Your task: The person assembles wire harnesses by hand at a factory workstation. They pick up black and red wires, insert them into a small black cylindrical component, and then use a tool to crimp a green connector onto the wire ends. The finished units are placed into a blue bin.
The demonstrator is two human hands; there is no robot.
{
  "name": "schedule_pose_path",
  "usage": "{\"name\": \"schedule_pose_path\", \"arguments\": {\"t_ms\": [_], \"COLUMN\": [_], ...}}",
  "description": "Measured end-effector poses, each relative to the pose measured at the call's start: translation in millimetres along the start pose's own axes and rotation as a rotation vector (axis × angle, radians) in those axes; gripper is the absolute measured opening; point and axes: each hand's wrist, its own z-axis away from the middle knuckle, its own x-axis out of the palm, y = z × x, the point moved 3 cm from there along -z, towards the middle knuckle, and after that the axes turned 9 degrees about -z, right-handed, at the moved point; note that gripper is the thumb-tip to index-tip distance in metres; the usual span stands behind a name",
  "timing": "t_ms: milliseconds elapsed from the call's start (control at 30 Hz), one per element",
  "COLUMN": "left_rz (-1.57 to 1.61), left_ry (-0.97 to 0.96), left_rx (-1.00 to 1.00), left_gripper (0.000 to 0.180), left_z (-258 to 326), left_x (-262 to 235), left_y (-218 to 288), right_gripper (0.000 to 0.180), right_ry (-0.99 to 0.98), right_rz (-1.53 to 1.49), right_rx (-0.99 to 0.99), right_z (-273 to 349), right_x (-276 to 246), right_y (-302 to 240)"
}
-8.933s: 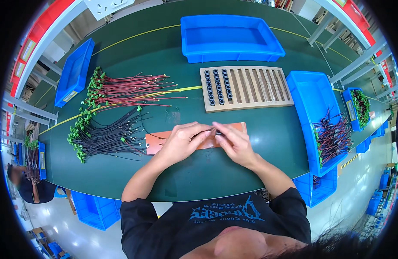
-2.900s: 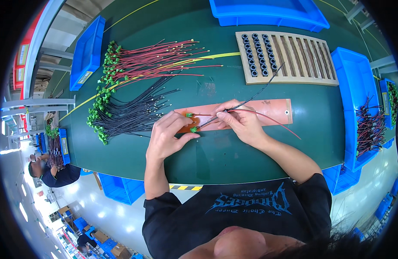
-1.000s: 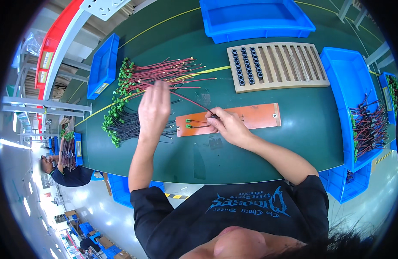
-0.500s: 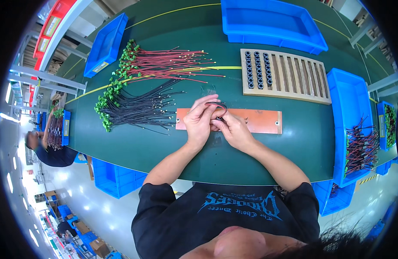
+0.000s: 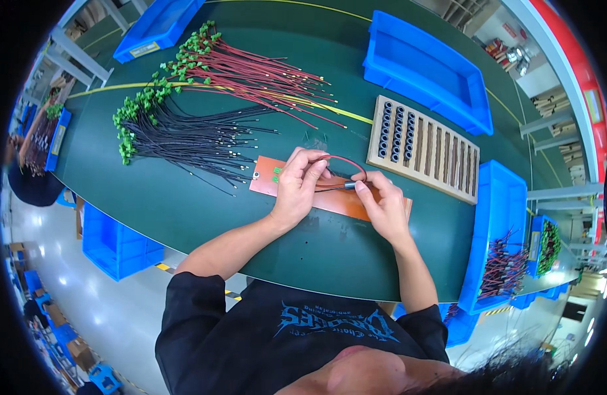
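Green table (image 5: 185, 204) under factory light. Both hands over orange mat (image 5: 330, 203): left hand (image 5: 297, 187) pinched on looped red wire (image 5: 346, 164), right hand (image 5: 382, 207) pinched on small dark sleeve (image 5: 349, 186) at wire's end. Just beyond mat, wooden slotted rack (image 5: 425, 148) with dark rings in its near rows. Left of mat, black wire bundle (image 5: 191, 141); past that, red wire bundle (image 5: 250, 76), both green-tipped. Far of rack, blue tray (image 5: 425, 69); right of rack, blue bin (image 5: 497, 243) with finished wires.
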Motion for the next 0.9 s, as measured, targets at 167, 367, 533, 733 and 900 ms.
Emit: {"name": "schedule_pose_path", "arguments": {"t_ms": [167,367,533,733,900], "left_rz": [0.037,0.015,0.052,0.263,0.229], "left_ry": [-0.066,-0.1,-0.147,-0.158,-0.145], "left_rx": [-0.032,-0.041,-0.105,-0.107,-0.125], "left_gripper": [0.014,0.012,0.011,0.013,0.011], "left_z": [1,-2,-1,0,3], "left_x": [0,1,-1,1,0], "left_y": [-1,4,1,-4,-8], "right_gripper": [0.018,0.018,0.018,0.016,0.012], "right_ry": [-0.038,-0.019,-0.017,-0.007,-0.004], "right_rz": [-0.412,-0.468,-0.493,-0.529,-0.533], "right_rx": [0.311,0.325,0.317,0.298,0.322], "right_z": [1,2,2,2,1], "right_x": [1,2,3,2,2], "right_y": [25,32,32,35,32]}}
